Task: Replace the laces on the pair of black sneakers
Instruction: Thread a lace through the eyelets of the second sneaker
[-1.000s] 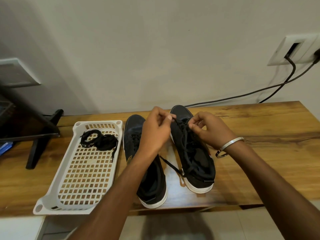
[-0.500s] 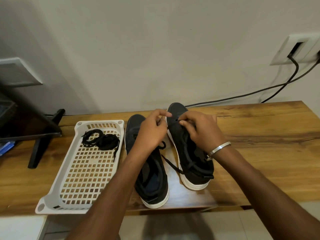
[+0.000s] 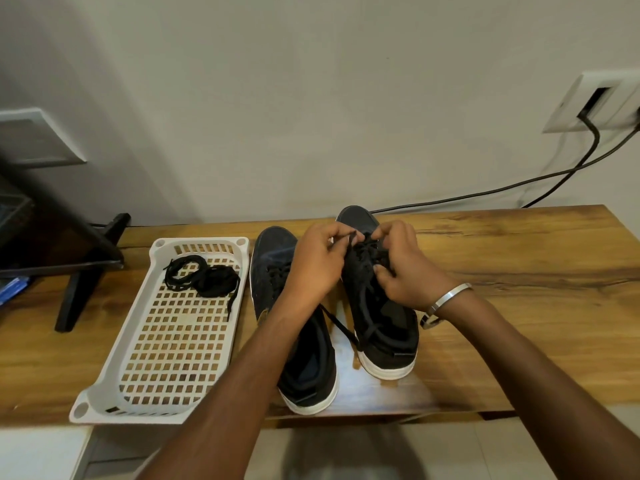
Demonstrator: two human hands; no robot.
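Since half a second earlier our fingertips had drawn closer over the right sneaker (image 3: 381, 317): our left hand (image 3: 317, 268) pinched the lace (image 3: 351, 237) end, our right hand (image 3: 403, 268) pressed curled fingers at the eyelets. At nine o'clock sat the left sneaker (image 3: 273, 265), then spare laces (image 3: 202, 280) in the white basket (image 3: 114, 368).
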